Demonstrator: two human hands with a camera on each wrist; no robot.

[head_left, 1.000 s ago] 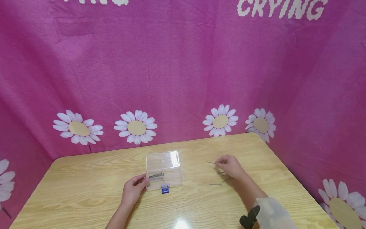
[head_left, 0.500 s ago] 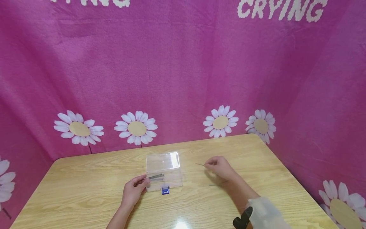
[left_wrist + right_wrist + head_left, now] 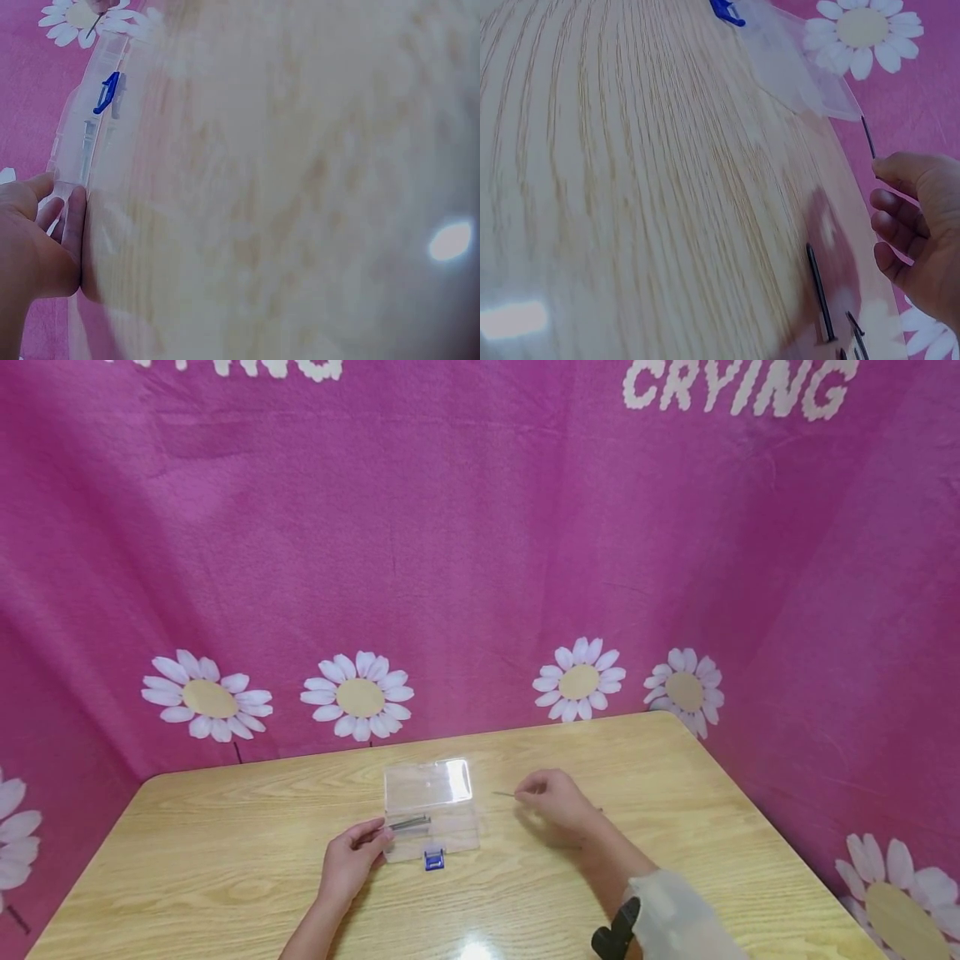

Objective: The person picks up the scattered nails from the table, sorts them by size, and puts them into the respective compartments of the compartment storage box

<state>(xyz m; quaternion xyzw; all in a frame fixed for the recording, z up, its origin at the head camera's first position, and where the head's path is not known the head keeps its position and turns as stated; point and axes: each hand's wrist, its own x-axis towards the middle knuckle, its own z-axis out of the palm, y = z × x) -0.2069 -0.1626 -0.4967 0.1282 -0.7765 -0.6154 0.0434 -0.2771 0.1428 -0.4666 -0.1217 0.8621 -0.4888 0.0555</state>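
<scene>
Right hand (image 3: 555,797) pinching nail (image 3: 503,793) by one end, shaft lying nearly sideways, free end pointing left toward open clear plastic case (image 3: 459,837), near but apart. Left hand (image 3: 348,860) gripping case's far-left end, more nails (image 3: 409,822) lying inside.

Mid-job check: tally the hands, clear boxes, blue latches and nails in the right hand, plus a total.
Hands: 2, left hand and right hand
Clear box: 1
Blue latch: 1
Nail in the right hand: 1
Total: 5
</scene>
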